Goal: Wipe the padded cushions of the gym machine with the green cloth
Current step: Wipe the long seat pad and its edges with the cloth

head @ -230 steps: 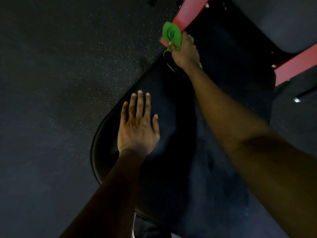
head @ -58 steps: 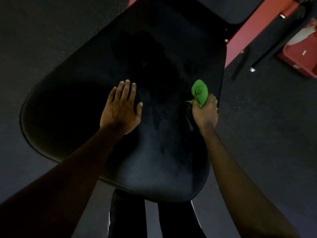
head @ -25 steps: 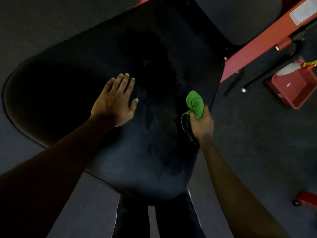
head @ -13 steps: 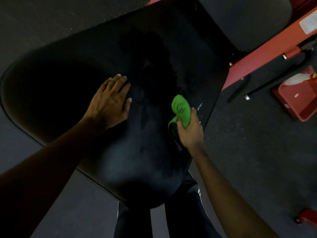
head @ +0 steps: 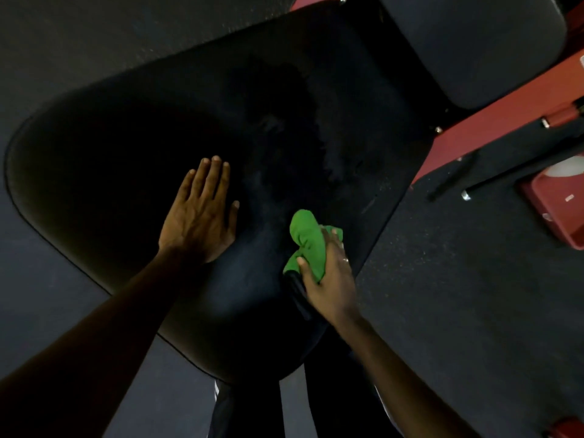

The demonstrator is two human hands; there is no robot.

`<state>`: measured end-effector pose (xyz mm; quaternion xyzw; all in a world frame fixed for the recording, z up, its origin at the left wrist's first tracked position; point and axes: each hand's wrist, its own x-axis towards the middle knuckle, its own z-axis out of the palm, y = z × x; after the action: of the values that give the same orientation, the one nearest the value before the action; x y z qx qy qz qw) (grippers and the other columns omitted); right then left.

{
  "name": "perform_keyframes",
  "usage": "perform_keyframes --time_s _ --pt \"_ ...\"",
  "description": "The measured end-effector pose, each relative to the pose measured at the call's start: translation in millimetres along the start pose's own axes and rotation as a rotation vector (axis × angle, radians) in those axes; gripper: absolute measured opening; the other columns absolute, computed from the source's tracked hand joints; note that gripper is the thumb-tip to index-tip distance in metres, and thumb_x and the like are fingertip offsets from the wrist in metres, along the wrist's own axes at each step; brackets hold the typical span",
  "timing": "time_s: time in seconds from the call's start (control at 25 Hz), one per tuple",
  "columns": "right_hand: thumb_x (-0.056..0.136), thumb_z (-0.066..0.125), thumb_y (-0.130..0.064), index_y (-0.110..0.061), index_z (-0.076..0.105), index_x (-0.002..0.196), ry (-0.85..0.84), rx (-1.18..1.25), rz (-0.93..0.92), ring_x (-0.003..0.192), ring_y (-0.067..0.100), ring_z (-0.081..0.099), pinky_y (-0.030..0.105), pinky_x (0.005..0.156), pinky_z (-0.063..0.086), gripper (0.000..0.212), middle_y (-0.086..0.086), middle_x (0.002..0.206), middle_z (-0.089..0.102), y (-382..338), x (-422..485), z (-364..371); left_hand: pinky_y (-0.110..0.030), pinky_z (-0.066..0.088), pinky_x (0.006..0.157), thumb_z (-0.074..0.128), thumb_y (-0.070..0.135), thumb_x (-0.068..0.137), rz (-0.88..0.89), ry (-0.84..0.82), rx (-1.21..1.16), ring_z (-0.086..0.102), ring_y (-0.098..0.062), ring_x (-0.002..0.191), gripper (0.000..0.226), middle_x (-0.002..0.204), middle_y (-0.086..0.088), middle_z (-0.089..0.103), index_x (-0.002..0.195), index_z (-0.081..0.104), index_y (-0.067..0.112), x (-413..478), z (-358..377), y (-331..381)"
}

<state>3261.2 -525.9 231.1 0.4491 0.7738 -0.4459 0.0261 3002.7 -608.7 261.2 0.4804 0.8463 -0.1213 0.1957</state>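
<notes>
Right hand (head: 328, 279) gripped the bunched green cloth (head: 308, 241), pressing it on the large cushion (head: 110, 153) near its right edge. Left hand (head: 200, 216) lay flat on the cushion's middle, fingers straight, bracing. Mid-wipe, I'd judge; surface too dark to tell cleaned from uncleaned. Second cushion (head: 474, 42), beyond its far edge, probably left to do.

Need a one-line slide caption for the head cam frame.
Head view: right hand grips the green cloth on the black cushion while the left hand rests flat beside it.
</notes>
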Motion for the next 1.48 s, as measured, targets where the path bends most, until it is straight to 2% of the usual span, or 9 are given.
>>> perform_keyframes --time_s 0.2,0.36,0.64,0.76,0.92,1.04,1.24,1.36,1.48 --pt "0.098 0.061 -0.042 -0.009 0.049 0.136 0.235 0.023 0.358 0.124 0.036 0.057 0.04 0.098 0.047 0.052 0.017 0.136 0.059 42.6 103.7 -20.9 -0.042 0.007 0.126 0.017 0.045 0.102 -0.009 -0.032 0.032 0.005 -0.027 0.156 0.071 0.168 -0.014 0.007 0.16 0.009 0.006 0.5 0.1 -1.5" --pt "0.095 0.061 -0.047 -0.011 0.051 0.124 0.374 0.084 0.472 0.109 0.033 0.063 0.028 0.078 0.039 0.047 0.01 0.12 0.063 46.5 161.5 -38.2 -0.04 0.003 0.126 0.016 0.045 0.104 -0.023 -0.038 0.04 0.0 -0.025 0.156 0.069 0.168 -0.012 0.002 0.161 0.004 0.008 1.3 1.8 -0.4" --pt "0.097 0.061 -0.042 -0.009 0.035 0.152 -0.011 -0.001 -0.004 0.149 0.025 0.032 0.036 0.121 0.027 0.069 0.014 0.157 0.041 -7.5 46.7 -0.2 -0.041 0.003 0.126 0.013 0.048 0.104 -0.022 -0.032 0.016 -0.001 -0.024 0.156 0.07 0.168 -0.012 0.002 0.161 0.004 0.009 1.3 4.2 -2.9" --pt "0.099 0.06 -0.039 -0.004 0.038 0.151 0.015 -0.114 -0.015 0.145 0.03 0.039 0.04 0.118 0.032 0.067 0.02 0.155 0.043 20.4 84.1 -14.0 -0.041 0.002 0.126 0.012 0.048 0.104 -0.016 -0.027 0.025 -0.001 -0.024 0.156 0.069 0.168 -0.012 0.0 0.161 0.003 0.009 1.2 4.2 -3.7" --pt "0.095 0.059 -0.046 -0.01 0.051 0.127 0.283 0.0 0.398 0.115 0.035 0.061 0.031 0.082 0.044 0.048 0.013 0.125 0.062 36.9 175.8 -31.5 -0.041 0.002 0.127 0.013 0.047 0.105 -0.015 -0.025 0.027 -0.003 -0.024 0.156 0.069 0.168 -0.012 -0.001 0.16 0.001 0.009 1.2 5.0 -1.9" --pt "0.089 0.055 -0.059 -0.013 0.051 0.125 0.317 0.084 0.423 0.116 0.031 0.06 0.036 0.093 0.048 0.059 0.009 0.125 0.061 12.0 179.8 -23.1 -0.042 0.002 0.127 0.012 0.046 0.104 -0.019 -0.018 0.01 -0.001 -0.025 0.156 0.068 0.168 -0.012 0.001 0.161 0.002 0.008 2.4 5.2 -1.6" --pt "0.097 0.056 -0.05 -0.012 0.035 0.152 -0.007 -0.048 -0.005 0.149 0.025 0.032 0.033 0.121 0.027 0.07 0.011 0.158 0.04 -28.4 80.8 11.4 -0.042 0.005 0.126 0.017 0.044 0.103 -0.016 0.003 -0.027 0.008 -0.028 0.155 0.07 0.167 -0.016 0.011 0.16 0.012 0.004 3.1 3.3 -0.7" --pt "0.1 0.058 -0.041 -0.006 0.034 0.153 -0.022 -0.107 -0.035 0.149 0.029 0.033 0.031 0.12 0.023 0.068 0.016 0.159 0.038 -20.9 116.0 1.7 -0.043 0.007 0.126 0.016 0.044 0.102 -0.01 -0.001 -0.029 0.007 -0.029 0.155 0.07 0.167 -0.016 0.01 0.159 0.011 0.003 2.5 3.0 -0.9" --pt "0.099 0.057 -0.046 -0.011 0.048 0.137 0.082 -0.072 0.121 0.124 0.029 0.056 0.037 0.103 0.047 0.053 0.009 0.136 0.058 -27.4 181.2 -4.9 -0.043 0.007 0.126 0.013 0.043 0.104 -0.01 -0.011 -0.025 0.003 -0.028 0.156 0.069 0.168 -0.016 0.005 0.16 0.007 0.003 2.1 3.1 -1.4"
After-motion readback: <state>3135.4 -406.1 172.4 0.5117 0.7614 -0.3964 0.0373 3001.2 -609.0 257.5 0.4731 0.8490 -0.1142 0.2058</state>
